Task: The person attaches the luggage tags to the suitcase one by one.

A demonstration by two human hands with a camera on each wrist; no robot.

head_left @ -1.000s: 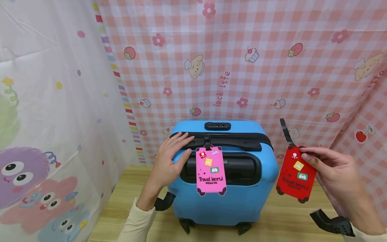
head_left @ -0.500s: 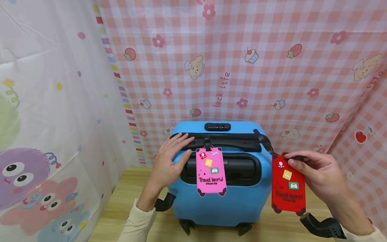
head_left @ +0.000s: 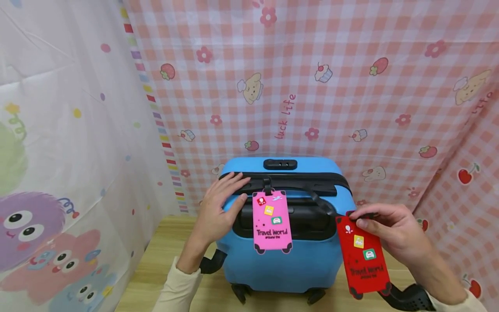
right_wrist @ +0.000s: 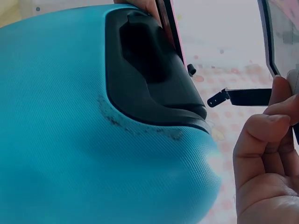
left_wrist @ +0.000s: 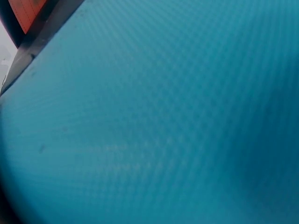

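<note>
A small blue suitcase (head_left: 280,268) stands upright with a black handle (head_left: 308,221) on its near face. From its top hangs a pink luggage tag (head_left: 272,221) on a short black strap. My left hand (head_left: 218,212) rests with extended fingers on the suitcase's upper left corner. Between thumb and fingers my right hand (head_left: 397,234) pinches the top of a red luggage tag (head_left: 362,255), just right of the suitcase. The tag's loose black strap (head_left: 323,203) points left across the handle's right end. In the right wrist view the strap (right_wrist: 250,97) appears apart from the suitcase (right_wrist: 117,154).
A wood-patterned surface (head_left: 156,255) lies under the suitcase. Behind it hangs a pink checked curtain (head_left: 280,78), with a white cartoon curtain (head_left: 70,143) on the left. Black wrist mounts (head_left: 409,299) sit below the hands.
My right hand has moved left and downward with the red luggage tag. Its strap has swung from upright to lying leftward over the suitcase's front. My left hand has stayed in place.
</note>
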